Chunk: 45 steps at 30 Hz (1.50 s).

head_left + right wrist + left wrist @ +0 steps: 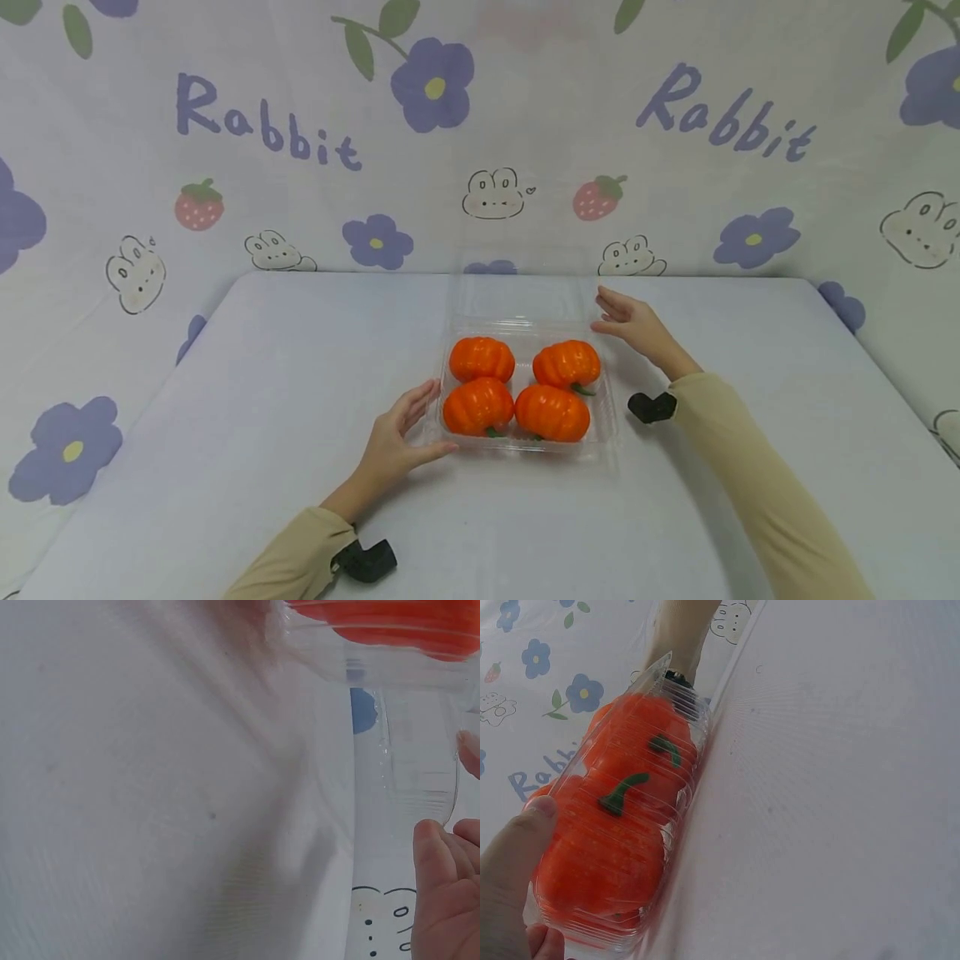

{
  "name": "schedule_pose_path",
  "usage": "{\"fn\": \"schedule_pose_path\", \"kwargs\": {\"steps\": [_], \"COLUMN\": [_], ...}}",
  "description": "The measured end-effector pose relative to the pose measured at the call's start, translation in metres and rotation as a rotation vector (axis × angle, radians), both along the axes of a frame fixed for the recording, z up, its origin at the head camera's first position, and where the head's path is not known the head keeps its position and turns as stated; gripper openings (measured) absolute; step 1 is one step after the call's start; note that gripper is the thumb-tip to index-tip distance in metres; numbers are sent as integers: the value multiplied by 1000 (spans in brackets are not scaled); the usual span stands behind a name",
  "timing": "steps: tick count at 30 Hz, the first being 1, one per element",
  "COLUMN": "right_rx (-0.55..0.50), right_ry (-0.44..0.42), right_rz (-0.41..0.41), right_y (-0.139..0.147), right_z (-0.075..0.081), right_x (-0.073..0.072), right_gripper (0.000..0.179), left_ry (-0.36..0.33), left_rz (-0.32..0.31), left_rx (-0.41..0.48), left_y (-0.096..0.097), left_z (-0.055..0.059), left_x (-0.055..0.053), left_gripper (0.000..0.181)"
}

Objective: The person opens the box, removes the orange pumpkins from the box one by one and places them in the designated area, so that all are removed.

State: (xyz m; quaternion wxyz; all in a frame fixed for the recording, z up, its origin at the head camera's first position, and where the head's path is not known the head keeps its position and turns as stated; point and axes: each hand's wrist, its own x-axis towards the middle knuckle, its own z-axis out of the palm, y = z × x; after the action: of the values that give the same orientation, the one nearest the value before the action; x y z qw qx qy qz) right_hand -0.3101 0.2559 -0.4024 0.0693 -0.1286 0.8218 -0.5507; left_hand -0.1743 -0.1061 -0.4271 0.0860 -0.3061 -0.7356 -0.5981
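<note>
Several small orange pumpkins (553, 413) with green stems sit in a clear plastic clamshell box (517, 445). Its transparent lid (517, 298) stands raised at the back, hinged along the far rim. At the near left corner of the box, my left hand (390, 437) holds it, thumb along the front rim and fingers on the left side. Beside the lid's right edge, my right hand (641, 329) is held with its fingers stretched out, the fingertips right at the edge. In the right wrist view, the thumb and fingers are on either side of the lid's edge.
The box stands on a white-covered table (300, 358). Behind the table hangs a cloth backdrop (517, 100) with flowers, rabbits and strawberries. A black strap-like piece (651, 407) hangs at the right wrist and a similar black piece (367, 562) at the left.
</note>
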Motion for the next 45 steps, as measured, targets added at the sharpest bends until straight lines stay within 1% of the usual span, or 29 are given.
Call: {"fn": "schedule_pose_path", "kwargs": {"steps": [3, 7, 14, 17, 21, 24, 26, 29, 31, 34, 38, 40, 43, 45], "right_rx": [-10, -36, -63, -82, -99, -94, -69, -27, -2, -9, -11, -6, -6, -34], "right_ry": [0, -20, -26, -39, -39, -1, 66, 189, 259, 288, 307, 339, 409, 449], "right_rz": [-14, -36, -41, -57, -92, -117, -127, -132, -139, -149, -165, -170, -183, -189], "right_y": [1, 4, 5, 2, 2, 3, 2, -3, -6, -12, -19, -21, -23, -24], "right_z": [-3, -8, -16, -11, -14, -22, -22, -18, -12, 1, 19, 26, 35, 41], "right_x": [1, 3, 4, 9, 12, 9, 9, 9, 11, 19, 34, 40, 47, 52], "right_gripper": [68, 69, 67, 66, 68, 69, 67, 63, 61, 59, 56, 55, 54, 53], "left_ry": [6, 15, 15, 8, 13, 27, 35, 46, 48, 44, 36, 32, 28, 30], "left_rz": [0, -10, -14, -3, 11, 12, 15, 24, 27, 19, 11, 8, 5, 5], "left_rx": [6, 13, 19, 3, -21, -24, -23, -22, -21, -18, -8, -6, -9, -14], "left_y": [0, 2, 2, 3, 4, 3, 2, 1, -1, -2, -4, -4, -5, -6], "left_z": [-1, -3, -3, -1, 0, 0, 0, 0, 1, 3, 3, 2, 3, 3], "left_x": [0, -1, -1, 1, 3, 4, 4, 3, 2, 1, 2, 3, 4, 5], "left_gripper": [74, 74, 74, 73, 69, 67, 67, 67, 67, 67, 66, 66, 65, 65]}}
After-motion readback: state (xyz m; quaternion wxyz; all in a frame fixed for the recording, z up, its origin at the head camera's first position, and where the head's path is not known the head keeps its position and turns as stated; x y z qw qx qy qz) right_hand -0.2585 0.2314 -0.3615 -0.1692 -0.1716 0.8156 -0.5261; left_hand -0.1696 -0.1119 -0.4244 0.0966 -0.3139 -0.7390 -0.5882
